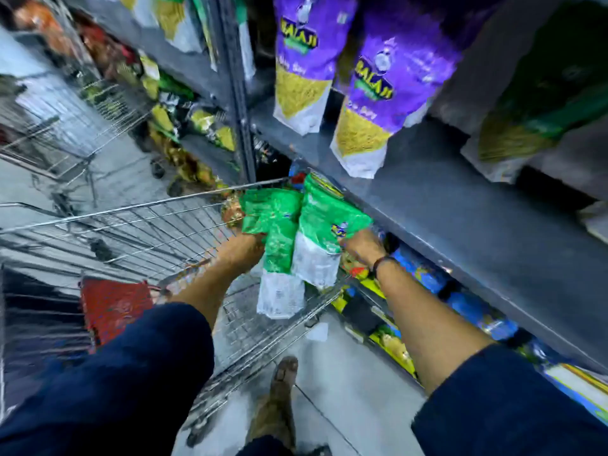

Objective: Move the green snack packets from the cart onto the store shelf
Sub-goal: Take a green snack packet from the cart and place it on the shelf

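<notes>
— Above the cart (138, 225), beside the shelf (444, 205) edge, what is being held?

— Two green packets (297, 232) are being held up, touching one another. The nearer one is being gripped by the left hand (241, 248), fingers closed around its crumpled top.

— And the other?

— It is being clasped at its side by the right hand (362, 246), fingers curled shut on it. Both packets are being kept clear of the shelf board.

Purple packets (378, 103) stand on grey shelf (460, 199)
</notes>
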Motion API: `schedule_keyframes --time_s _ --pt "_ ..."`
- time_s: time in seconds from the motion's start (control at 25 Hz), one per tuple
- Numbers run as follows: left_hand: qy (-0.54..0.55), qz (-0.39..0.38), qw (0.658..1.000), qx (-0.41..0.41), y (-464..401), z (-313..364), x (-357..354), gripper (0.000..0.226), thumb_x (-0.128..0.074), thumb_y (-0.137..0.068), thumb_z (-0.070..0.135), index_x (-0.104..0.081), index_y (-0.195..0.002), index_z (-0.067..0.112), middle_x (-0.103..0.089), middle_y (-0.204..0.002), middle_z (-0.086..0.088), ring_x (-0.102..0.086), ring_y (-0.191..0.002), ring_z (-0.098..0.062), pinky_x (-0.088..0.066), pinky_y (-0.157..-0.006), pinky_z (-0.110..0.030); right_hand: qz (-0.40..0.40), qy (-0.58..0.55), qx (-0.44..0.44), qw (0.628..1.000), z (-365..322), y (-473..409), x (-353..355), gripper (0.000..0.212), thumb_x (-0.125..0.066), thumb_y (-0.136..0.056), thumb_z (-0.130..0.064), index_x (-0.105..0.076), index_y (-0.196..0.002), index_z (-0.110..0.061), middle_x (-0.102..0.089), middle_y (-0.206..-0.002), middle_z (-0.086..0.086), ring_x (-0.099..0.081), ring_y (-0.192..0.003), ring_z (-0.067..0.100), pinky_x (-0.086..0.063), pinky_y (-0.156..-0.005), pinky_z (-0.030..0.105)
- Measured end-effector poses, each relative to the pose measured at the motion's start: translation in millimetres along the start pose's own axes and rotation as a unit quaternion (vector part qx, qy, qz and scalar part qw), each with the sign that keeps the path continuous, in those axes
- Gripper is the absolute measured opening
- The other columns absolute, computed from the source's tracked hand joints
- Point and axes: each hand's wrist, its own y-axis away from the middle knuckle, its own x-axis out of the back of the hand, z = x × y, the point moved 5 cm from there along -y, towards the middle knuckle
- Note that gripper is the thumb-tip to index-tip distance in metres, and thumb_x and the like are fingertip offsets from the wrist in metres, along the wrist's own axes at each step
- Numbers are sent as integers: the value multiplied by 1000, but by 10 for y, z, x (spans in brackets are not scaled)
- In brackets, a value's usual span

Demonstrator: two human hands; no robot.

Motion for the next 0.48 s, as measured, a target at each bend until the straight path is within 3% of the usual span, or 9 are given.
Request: schedule_keyframes --time_s 0.08,0.2,0.36,0.44,0.48 --pt "60 -78 995 22 -358 22 -156 37 -45 -89 20 -52 -125 14 -59 -124 -25 -57 -112 -37 -46 -93 -40 -61 -105 -93 988 96 -302 -329 23 -61 -82 -25 -47 -67 -17 -48 -69 9 -51 -57 18 -46 -60 25" --pt "174 -73 982 28 -684 293 -209 38 -49 -87 13 -50 -125 8 -60 -121 -28 -58 -110 -39 -45 -91 -39 -30 -270 -139 952 293 -470 -484 22 -68 -78 -19 -46 -80 -21 -39 -69 0 -48 -42 2 -38 -34 15" --pt "280 -88 954 58 -1213 550 -195 53 -55 -81 1 -37 -131 3 -51 -132 -21 -52 -118 -34 -43 -94 -32 -3 -378 -160 912 339 -669 -541 37 -72 -73 -24 -53 -105 -24 -51 -91 -6 -58 -75 -1 -43 -46 21" --pt "299 -122 943 78 -1350 592 -309 58 -59 -79 0 -36 -132 3 -49 -135 -19 -50 -122 -31 -41 -98 -32 64 -347 -136 926 446 -786 -503 33 -78 -65 -29 -55 -89 -23 -63 -71 -9 -60 -61 -8 -46 -45 15" --pt "304 -110 942 84 -1384 584 -354 58 -61 -78 0 -38 -130 3 -51 -134 -20 -51 -121 -32 -42 -98 -33 94 -311 -129 937 447 -787 -451 35 -80 -62 -29 -57 -86 -22 -70 -71 -9 -63 -64 -8 -52 -54 14"
